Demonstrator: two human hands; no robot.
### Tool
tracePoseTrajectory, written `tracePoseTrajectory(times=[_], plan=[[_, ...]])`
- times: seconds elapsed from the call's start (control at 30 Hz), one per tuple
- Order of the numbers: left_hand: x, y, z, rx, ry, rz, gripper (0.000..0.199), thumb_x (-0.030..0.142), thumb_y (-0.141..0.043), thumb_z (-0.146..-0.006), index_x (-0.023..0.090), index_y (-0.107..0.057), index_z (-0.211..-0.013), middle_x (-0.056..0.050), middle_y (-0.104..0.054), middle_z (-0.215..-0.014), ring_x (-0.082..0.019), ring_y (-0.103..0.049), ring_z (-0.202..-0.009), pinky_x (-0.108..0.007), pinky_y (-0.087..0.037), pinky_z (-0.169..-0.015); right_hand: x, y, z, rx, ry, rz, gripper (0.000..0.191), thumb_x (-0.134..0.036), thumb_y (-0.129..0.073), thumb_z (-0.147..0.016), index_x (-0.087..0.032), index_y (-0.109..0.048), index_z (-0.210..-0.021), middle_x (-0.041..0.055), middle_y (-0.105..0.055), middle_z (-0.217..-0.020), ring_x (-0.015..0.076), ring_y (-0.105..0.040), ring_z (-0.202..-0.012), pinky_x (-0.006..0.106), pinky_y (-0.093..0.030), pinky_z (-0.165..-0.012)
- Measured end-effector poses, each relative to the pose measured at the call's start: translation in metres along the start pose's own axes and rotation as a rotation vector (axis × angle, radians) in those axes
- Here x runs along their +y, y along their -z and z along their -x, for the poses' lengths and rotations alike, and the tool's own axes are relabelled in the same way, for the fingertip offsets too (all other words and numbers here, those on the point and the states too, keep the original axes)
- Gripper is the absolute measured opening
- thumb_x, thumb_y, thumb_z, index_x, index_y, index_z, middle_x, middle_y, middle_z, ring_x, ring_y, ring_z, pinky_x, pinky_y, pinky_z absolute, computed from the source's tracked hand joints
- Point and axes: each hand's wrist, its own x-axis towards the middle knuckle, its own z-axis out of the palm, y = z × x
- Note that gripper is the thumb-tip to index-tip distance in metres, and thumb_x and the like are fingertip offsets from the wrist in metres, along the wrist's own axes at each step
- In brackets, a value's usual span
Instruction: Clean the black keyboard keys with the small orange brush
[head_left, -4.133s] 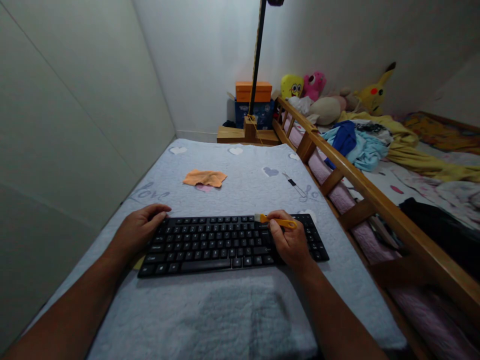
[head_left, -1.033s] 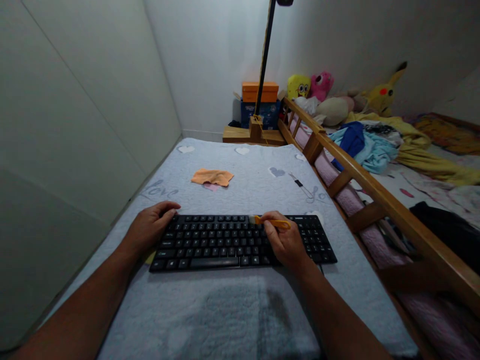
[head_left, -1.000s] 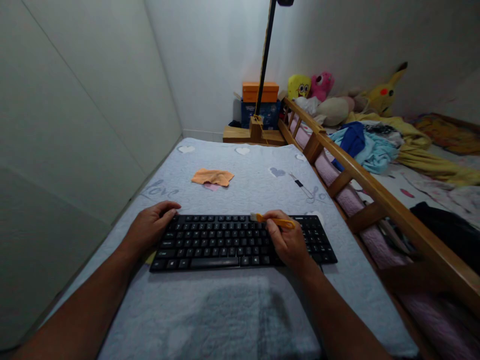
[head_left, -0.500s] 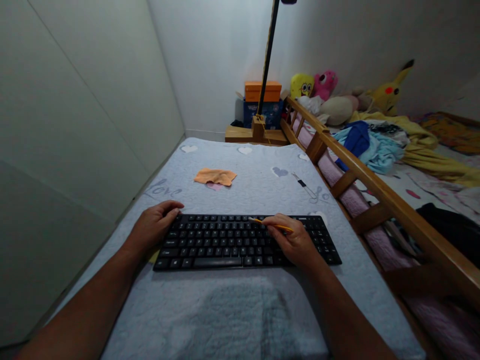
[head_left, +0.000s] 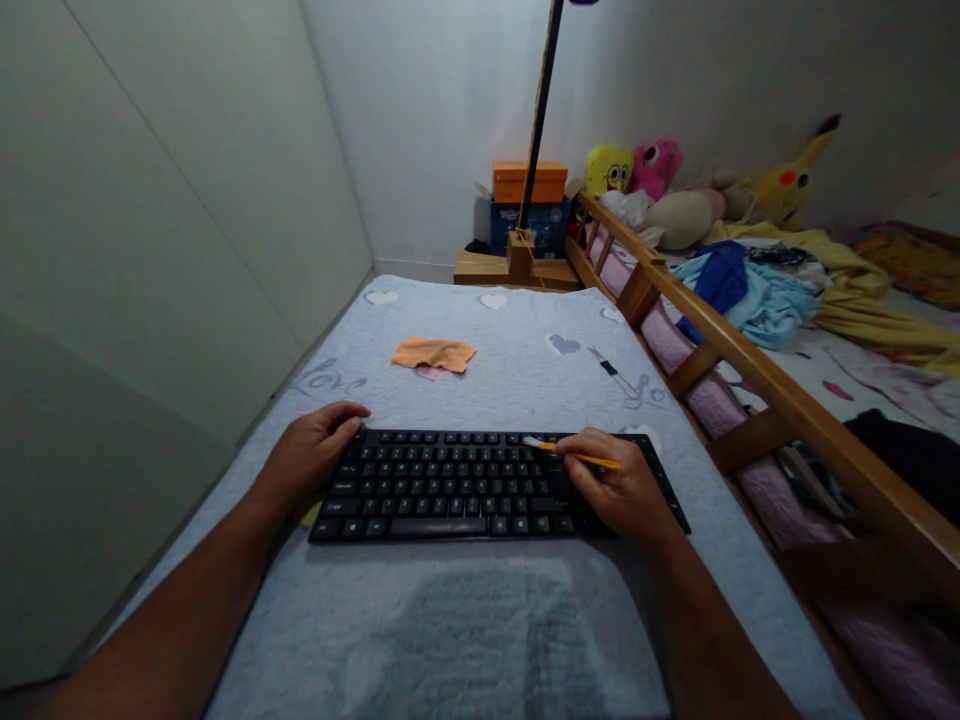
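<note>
Since the brush [head_left: 546, 448] has shifted right along the keyboard [head_left: 450, 487] on the quilted cover [head_left: 352, 600], work seems nearer its right-hand keys.
My right grip [head_left: 611, 478] pinches the brush; whether my left grip [head_left: 315, 447] clasps the keyboard's left end, I cannot tell.

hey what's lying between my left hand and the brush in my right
The black keyboard: in the head view, its top rows of keys span from your left hand to the brush in your right hand.
</note>
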Motion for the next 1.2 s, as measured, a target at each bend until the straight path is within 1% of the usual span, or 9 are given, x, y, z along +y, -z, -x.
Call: tracePoseTrajectory(times=[0.07,0.13,0.33,0.47,0.57,0.73,0.9,1.07,1.2], plan=[[-0.001,0.000,0.000,0.004,-0.002,-0.005,0.043,0.051,-0.052,-0.082,0.022,-0.077,-0.100,-0.005,-0.078,-0.091,-0.026,-0.071,-0.083,-0.033,-0.053,-0.079,-0.003,0.001,0.000,0.036,0.013,-0.009,0.017,-0.013,-0.059,-0.088,-0.021,-0.074,-0.090,0.0031,-0.075,-0.082,0.0174,-0.072,-0.074,0.029,-0.055,-0.070],[-0.003,-0.001,-0.001,0.004,-0.002,-0.005,0.042,0.050,-0.052,-0.082,0.022,-0.078,-0.101,-0.005,-0.078,-0.089,-0.026,-0.071,-0.081,-0.033,-0.053,-0.077,-0.006,0.000,0.000,0.043,0.023,-0.034,0.016,-0.015,-0.059,-0.090,-0.021,-0.074,-0.090,0.0031,-0.075,-0.082,0.0172,-0.072,-0.074,0.029,-0.054,-0.069],[-0.007,-0.003,-0.002,-0.006,-0.008,0.009,0.042,0.051,-0.053,-0.083,0.023,-0.077,-0.102,-0.003,-0.078,-0.087,-0.025,-0.071,-0.081,-0.031,-0.053,-0.074,-0.012,-0.016,-0.001,-0.044,0.028,-0.109,0.016,-0.020,-0.060,-0.095,-0.021,-0.076,-0.093,0.0045,-0.077,-0.085,0.0171,-0.073,-0.078,0.029,-0.055,-0.071],[-0.006,-0.003,-0.001,0.000,-0.001,0.009,0.042,0.052,-0.053,-0.083,0.023,-0.077,-0.102,-0.004,-0.078,-0.087,-0.026,-0.071,-0.081,-0.031,-0.053,-0.075,-0.010,-0.020,-0.001,-0.038,0.022,-0.087,0.017,-0.019,-0.058,-0.096,-0.021,-0.076,-0.094,0.0041,-0.076,-0.085,0.0169,-0.072,-0.078,0.029,-0.056,-0.072],[-0.005,-0.003,-0.002,-0.001,-0.011,0.007,0.042,0.052,-0.054,-0.082,0.023,-0.078,-0.101,-0.004,-0.078,-0.088,-0.026,-0.071,-0.081,-0.032,-0.053,-0.075,-0.008,-0.016,0.000,-0.034,0.015,-0.036,0.017,-0.018,-0.059,-0.094,-0.021,-0.076,-0.092,0.0044,-0.076,-0.085,0.0173,-0.072,-0.077,0.029,-0.055,-0.071],[-0.003,-0.001,-0.001,0.003,-0.010,0.005,0.041,0.051,-0.053,-0.081,0.023,-0.077,-0.099,-0.004,-0.078,-0.087,-0.026,-0.071,-0.081,-0.032,-0.053,-0.075,-0.005,-0.008,0.000,0.028,0.016,0.031,0.018,-0.016,-0.058,-0.092,-0.021,-0.074,-0.087,0.0044,-0.077,-0.081,0.0178,-0.073,-0.074,0.029,-0.056,-0.071],[0.000,0.000,0.001,0.001,-0.004,0.009,0.042,0.052,-0.053,-0.081,0.023,-0.077,-0.100,-0.003,-0.078,-0.086,-0.026,-0.071,-0.082,-0.032,-0.053,-0.076,-0.003,0.001,-0.001,0.051,-0.004,0.088,0.018,-0.017,-0.058,-0.090,-0.022,-0.074,-0.083,0.0039,-0.077,-0.079,0.0186,-0.072,-0.071,0.030,-0.055,-0.069],[-0.004,-0.002,-0.001,0.008,-0.007,0.013,0.042,0.053,-0.054,-0.080,0.023,-0.077,-0.100,-0.004,-0.079,-0.089,-0.027,-0.071,-0.084,-0.033,-0.054,-0.077,0.002,0.010,0.001,0.094,-0.027,0.132,0.019,-0.019,-0.057,-0.088,-0.023,-0.073,-0.078,0.0032,-0.076,-0.076,0.0190,-0.071,-0.069,0.030,-0.054,-0.068],[-0.008,-0.003,-0.002,0.008,0.001,0.022,0.042,0.053,-0.054,-0.082,0.024,-0.077,-0.102,-0.004,-0.079,-0.088,-0.026,-0.071,-0.082,-0.033,-0.053,-0.075,0.003,0.016,0.003,0.139,-0.027,0.186,0.018,-0.019,-0.057,-0.086,-0.023,-0.070,-0.074,0.0027,-0.075,-0.073,0.0194,-0.070,-0.067,0.031,-0.052,-0.066]])
